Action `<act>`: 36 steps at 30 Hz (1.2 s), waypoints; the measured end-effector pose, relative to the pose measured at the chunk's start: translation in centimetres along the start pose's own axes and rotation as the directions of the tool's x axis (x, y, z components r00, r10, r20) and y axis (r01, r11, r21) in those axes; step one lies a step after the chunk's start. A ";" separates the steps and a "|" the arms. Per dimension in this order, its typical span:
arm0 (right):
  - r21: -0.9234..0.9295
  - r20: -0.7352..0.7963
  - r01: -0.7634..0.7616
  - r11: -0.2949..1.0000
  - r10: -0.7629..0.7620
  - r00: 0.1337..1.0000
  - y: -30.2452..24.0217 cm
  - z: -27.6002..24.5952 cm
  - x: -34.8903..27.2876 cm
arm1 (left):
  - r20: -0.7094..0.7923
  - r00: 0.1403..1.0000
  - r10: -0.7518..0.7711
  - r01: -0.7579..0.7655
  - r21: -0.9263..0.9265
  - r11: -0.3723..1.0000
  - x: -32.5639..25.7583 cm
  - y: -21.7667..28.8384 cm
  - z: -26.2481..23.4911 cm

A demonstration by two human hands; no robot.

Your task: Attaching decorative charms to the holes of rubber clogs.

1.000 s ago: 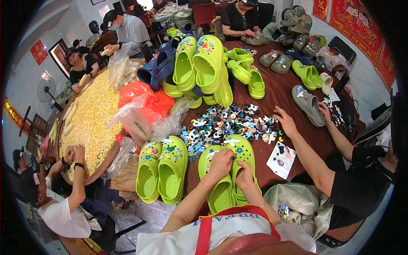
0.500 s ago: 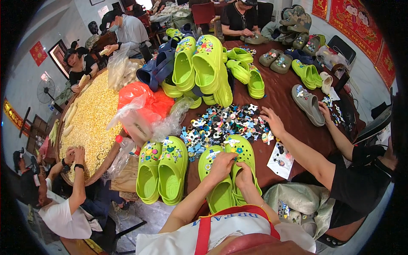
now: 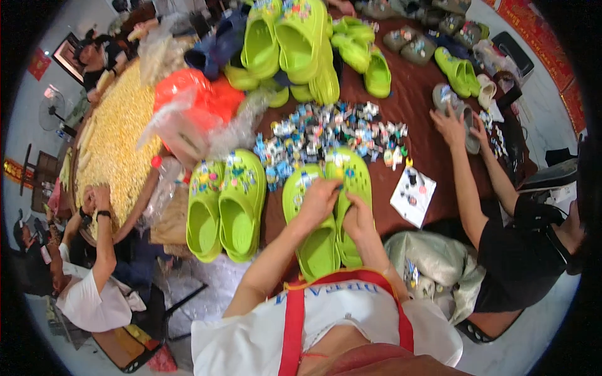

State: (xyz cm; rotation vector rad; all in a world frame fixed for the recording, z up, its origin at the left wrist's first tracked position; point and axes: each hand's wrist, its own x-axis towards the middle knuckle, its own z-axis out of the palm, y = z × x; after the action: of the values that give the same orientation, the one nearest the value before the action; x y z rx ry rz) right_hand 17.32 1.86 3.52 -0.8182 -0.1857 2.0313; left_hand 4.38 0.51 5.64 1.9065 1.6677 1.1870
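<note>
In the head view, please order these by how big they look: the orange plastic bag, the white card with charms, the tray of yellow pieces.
1. tray of yellow pieces
2. orange plastic bag
3. white card with charms

The fisheye rim distorts apparent size somewhat.

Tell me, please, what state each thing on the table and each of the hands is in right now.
Left hand: gripping the left clog's top.
Right hand: resting on the right clog.
Pair of clogs in hand: side by side, few charms on.
Finished pair: lying flat, charms fitted.
Charm pile: loose, spread out.
Orange bag: crumpled, bulging.
</note>
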 end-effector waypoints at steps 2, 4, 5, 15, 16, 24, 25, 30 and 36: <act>0.021 0.045 -0.024 0.999 0.023 0.999 -0.9 1.3 0.0 | -0.052 0.998 -0.022 0.023 0.006 1.000 0.4 0.1 -0.4; 0.030 0.082 0.009 1.000 -0.011 0.997 -1.4 2.2 0.0 | -0.106 0.992 -0.069 0.067 -0.025 0.997 0.8 0.4 -1.0; 0.039 0.090 0.023 0.999 -0.026 0.996 -1.4 2.8 -0.1 | -0.145 0.986 -0.083 0.073 -0.071 0.995 1.0 0.1 -1.2; 0.062 0.080 0.055 0.997 -0.060 0.995 -0.6 1.8 -0.4 | -0.113 0.940 -0.321 0.276 -0.298 0.914 0.8 -1.2 -1.4; 0.060 0.076 0.052 0.997 -0.056 0.996 -0.6 1.7 -0.5 | -0.098 0.937 -0.335 0.296 -0.289 0.911 0.6 -1.2 -1.2; -0.027 0.106 0.087 0.996 -0.084 0.991 -0.9 2.8 -1.4 | -0.062 0.983 -0.173 0.170 -0.055 0.984 0.6 -0.7 -1.2; -0.027 0.105 0.090 0.996 -0.087 0.991 -0.9 2.5 -1.6 | -0.085 0.991 -0.103 0.109 0.076 0.991 0.6 -0.7 -1.4; -0.511 0.140 0.032 0.859 0.047 0.989 -1.7 2.2 -5.9 | -0.116 0.969 -0.217 0.205 -0.101 0.973 0.7 -1.5 -2.1; -0.880 0.474 0.466 -0.089 -0.208 0.856 -5.9 1.8 -8.2 | -0.152 0.930 -0.335 0.289 -0.263 0.920 0.6 -2.4 -3.3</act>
State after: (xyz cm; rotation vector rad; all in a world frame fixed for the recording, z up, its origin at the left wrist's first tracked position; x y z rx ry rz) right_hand 23.34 -1.01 11.34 -1.1873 -2.0085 1.1143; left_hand 0.29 0.80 6.02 1.3554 1.7556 1.3986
